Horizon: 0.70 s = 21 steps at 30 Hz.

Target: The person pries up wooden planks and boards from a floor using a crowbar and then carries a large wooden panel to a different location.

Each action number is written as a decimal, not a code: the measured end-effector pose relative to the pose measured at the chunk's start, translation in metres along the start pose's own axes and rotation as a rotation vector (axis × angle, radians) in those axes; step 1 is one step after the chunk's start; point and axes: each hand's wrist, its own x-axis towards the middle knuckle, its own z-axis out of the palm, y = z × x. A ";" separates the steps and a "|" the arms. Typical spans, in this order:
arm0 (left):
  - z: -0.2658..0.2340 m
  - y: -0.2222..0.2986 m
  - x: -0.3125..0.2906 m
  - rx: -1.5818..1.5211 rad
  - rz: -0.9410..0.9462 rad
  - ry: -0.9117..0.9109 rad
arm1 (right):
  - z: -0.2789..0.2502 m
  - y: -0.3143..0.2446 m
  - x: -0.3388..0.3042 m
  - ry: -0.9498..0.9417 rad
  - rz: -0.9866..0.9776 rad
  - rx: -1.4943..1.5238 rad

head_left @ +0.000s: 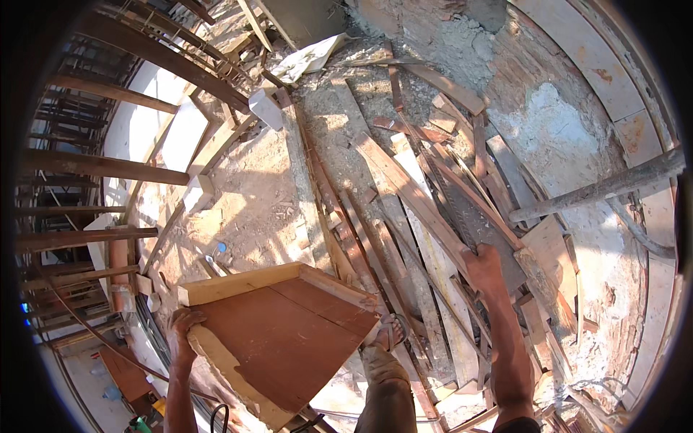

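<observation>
Gripping plain framed panel [278,335], left fingers [190,316]

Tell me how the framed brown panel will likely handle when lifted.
The framed brown panel should feel stiff: wooden strips line its edges. It may tip if raised only by the left hand, which grips it near one corner.

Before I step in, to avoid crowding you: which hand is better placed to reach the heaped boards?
Likely the right hand: it is among them, beside a long plank; the left hand, farther off, holds a framed panel.
</observation>
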 end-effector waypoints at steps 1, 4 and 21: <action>-0.002 0.011 0.008 -0.033 -0.034 0.008 | -0.001 -0.002 -0.038 -0.002 0.034 0.044; -0.004 0.014 0.017 -0.070 0.004 -0.026 | -0.018 -0.018 -0.146 -0.042 0.217 0.192; -0.075 -0.072 -0.072 -0.423 0.077 -0.389 | -0.100 -0.350 -0.574 0.381 0.100 0.262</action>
